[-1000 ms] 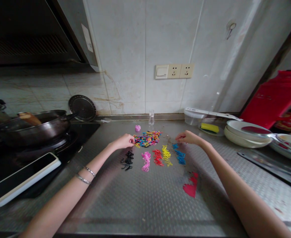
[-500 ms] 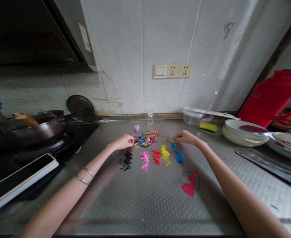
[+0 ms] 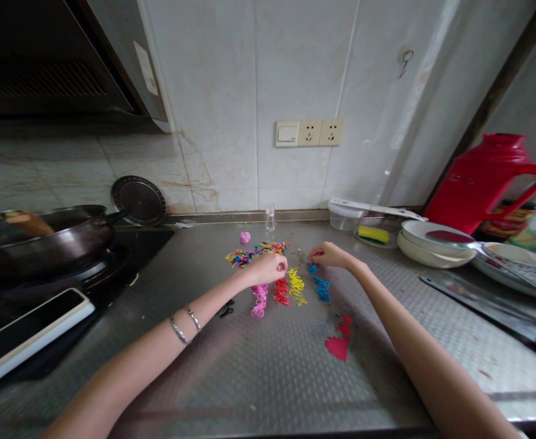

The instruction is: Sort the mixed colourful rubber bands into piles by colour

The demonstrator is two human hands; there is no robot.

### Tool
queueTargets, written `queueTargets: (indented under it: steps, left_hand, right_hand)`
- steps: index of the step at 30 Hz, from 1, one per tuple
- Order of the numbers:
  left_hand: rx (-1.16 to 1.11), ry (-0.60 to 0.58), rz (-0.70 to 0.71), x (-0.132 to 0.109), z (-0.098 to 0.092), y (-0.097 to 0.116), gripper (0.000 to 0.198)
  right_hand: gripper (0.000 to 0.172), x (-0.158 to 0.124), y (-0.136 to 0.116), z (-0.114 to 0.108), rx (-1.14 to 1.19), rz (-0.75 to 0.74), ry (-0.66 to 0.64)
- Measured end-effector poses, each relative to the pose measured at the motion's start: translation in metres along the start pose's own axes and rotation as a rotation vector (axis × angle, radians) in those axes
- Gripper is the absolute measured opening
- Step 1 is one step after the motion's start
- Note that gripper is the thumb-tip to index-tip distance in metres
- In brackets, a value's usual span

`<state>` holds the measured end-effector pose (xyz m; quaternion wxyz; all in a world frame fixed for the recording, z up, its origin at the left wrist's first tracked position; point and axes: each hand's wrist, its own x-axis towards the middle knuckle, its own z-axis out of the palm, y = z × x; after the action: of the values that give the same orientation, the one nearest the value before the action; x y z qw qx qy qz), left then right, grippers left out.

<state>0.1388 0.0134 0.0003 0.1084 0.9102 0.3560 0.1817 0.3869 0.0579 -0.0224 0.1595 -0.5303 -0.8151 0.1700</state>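
My left hand is pinched closed above the top of the red rubber bands; whatever its fingertips hold is too small to make out. At the upper end of the blue rubber bands, my right hand has its fingers pressed together, their content hidden. Yellow rubber bands lie between the red and blue groups. Pink rubber bands are left of the red, and black ones show partly beneath my left forearm. Behind my left hand spreads a mixed-colour heap of rubber bands, partly covered.
A pink coil and a small clear bottle stand behind the heap. Torn red material lies in front. To the left are a pan and a phone-like device; to the right, bowls and a red thermos.
My left hand has moved right, from the left edge of the mixed heap to above the red bands. My right hand stays by the blue bands. The view has shifted slightly right.
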Motion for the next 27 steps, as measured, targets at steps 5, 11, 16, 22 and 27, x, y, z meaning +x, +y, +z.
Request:
queueTargets:
  steps: [5, 11, 16, 22, 27]
  left_hand:
    - [-0.059, -0.036, -0.019, 0.009, 0.015, 0.006, 0.023]
    - [-0.254, 0.062, -0.168, -0.002, 0.0, -0.043, 0.037]
    - [-0.398, 0.29, -0.495, -0.033, -0.025, -0.106, 0.035]
    - [-0.673, 0.438, -0.743, -0.063, -0.03, -0.145, 0.037]
    - [-0.751, 0.458, -0.731, -0.065, -0.026, -0.149, 0.036]
  right_hand:
    - [0.026, 0.0, -0.001, 0.0, -0.026, 0.002, 0.01]
    - [0.025, 0.0, -0.003, -0.001, -0.042, 0.004, 0.036]
    - [0.027, 0.002, -0.018, 0.006, -0.087, -0.021, 0.135]
    - [0.028, 0.01, -0.042, 0.03, -0.164, -0.131, 0.19]
    - [0.031, 0.015, -0.058, 0.044, -0.187, -0.308, 0.134]
